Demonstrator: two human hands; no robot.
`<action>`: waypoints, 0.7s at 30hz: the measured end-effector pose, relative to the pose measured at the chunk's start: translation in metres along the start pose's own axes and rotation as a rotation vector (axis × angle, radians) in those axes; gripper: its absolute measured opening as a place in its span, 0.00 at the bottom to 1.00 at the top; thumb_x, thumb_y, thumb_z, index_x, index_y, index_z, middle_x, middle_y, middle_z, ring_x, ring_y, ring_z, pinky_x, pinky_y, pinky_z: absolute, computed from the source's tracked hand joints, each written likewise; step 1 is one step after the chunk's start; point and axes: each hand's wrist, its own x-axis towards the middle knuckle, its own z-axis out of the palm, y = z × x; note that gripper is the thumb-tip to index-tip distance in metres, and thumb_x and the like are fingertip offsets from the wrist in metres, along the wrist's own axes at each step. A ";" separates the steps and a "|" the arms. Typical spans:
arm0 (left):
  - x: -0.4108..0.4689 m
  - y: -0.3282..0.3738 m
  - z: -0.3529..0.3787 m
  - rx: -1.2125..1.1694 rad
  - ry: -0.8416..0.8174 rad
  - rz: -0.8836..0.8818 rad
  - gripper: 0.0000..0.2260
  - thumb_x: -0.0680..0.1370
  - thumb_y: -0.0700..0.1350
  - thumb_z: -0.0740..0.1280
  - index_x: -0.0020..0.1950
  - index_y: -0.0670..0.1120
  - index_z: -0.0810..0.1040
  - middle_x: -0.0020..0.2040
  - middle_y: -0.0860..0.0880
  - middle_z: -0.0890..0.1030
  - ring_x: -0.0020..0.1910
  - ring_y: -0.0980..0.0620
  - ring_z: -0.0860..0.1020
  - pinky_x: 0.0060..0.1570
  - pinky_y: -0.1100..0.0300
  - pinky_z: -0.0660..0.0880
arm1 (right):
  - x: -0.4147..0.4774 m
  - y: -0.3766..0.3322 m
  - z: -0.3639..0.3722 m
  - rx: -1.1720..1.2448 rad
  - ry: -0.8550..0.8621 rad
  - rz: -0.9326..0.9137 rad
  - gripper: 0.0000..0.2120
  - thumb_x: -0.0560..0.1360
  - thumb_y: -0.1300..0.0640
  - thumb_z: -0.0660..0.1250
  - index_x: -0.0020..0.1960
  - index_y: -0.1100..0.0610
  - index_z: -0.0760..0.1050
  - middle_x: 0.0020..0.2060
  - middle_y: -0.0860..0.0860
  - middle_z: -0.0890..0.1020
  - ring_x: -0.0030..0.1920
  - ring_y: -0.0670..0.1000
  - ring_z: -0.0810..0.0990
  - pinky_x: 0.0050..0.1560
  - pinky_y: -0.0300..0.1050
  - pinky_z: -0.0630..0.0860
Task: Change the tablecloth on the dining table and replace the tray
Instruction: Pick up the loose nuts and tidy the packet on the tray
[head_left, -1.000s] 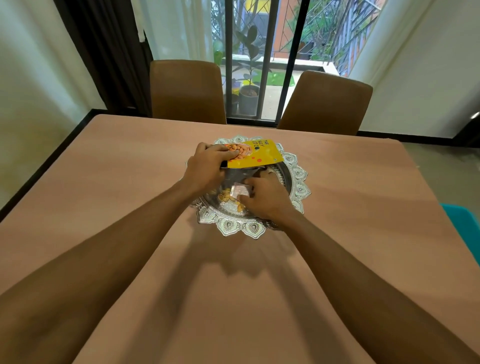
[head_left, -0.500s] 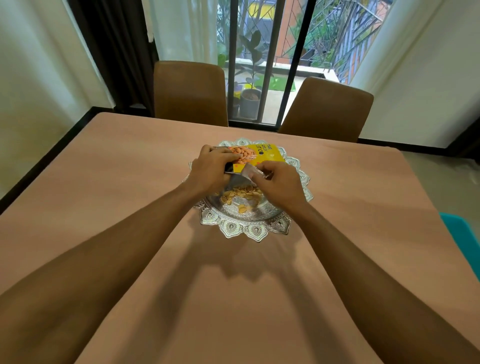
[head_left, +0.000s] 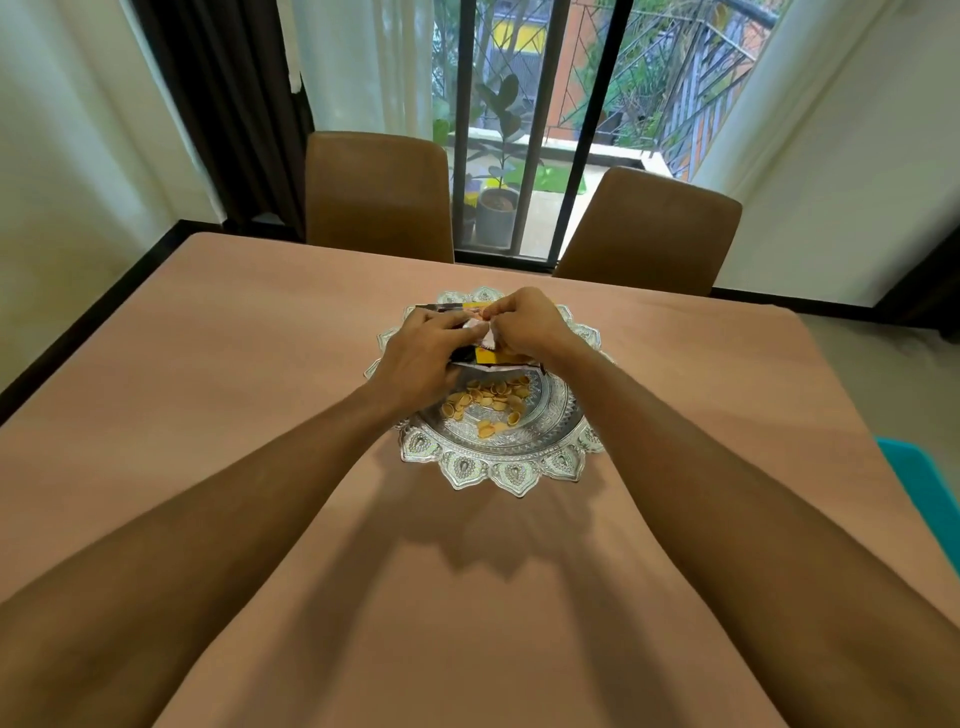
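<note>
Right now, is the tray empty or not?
Not empty: snack pieces lie heaped in the tray. Above it the left hand holds a packet, the right hand pinches a sachet.

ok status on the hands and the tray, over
Copy: left hand grips the snack packet, right hand pinches a small white sachet. The tray sits on the tablecloth, loose shells in it. Nothing blocking it.
</note>
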 end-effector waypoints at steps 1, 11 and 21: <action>0.000 0.000 0.001 0.009 0.008 0.008 0.24 0.77 0.59 0.67 0.71 0.52 0.76 0.70 0.48 0.76 0.60 0.39 0.71 0.51 0.50 0.75 | -0.001 0.000 0.000 0.008 0.001 0.014 0.11 0.79 0.64 0.64 0.52 0.62 0.86 0.43 0.58 0.85 0.41 0.55 0.82 0.51 0.55 0.82; 0.018 -0.006 -0.014 -0.180 -0.020 -0.057 0.21 0.73 0.55 0.68 0.64 0.50 0.82 0.60 0.48 0.83 0.57 0.44 0.78 0.53 0.54 0.71 | -0.080 0.055 0.019 0.035 0.455 -0.312 0.06 0.76 0.55 0.70 0.43 0.55 0.83 0.35 0.47 0.82 0.37 0.48 0.80 0.40 0.49 0.79; 0.028 -0.016 -0.029 -0.323 -0.064 -0.133 0.18 0.73 0.44 0.75 0.63 0.51 0.83 0.60 0.47 0.83 0.57 0.47 0.80 0.53 0.55 0.77 | -0.043 0.059 0.045 -0.411 -0.220 -0.294 0.29 0.78 0.35 0.49 0.63 0.56 0.71 0.55 0.60 0.78 0.55 0.61 0.76 0.55 0.55 0.74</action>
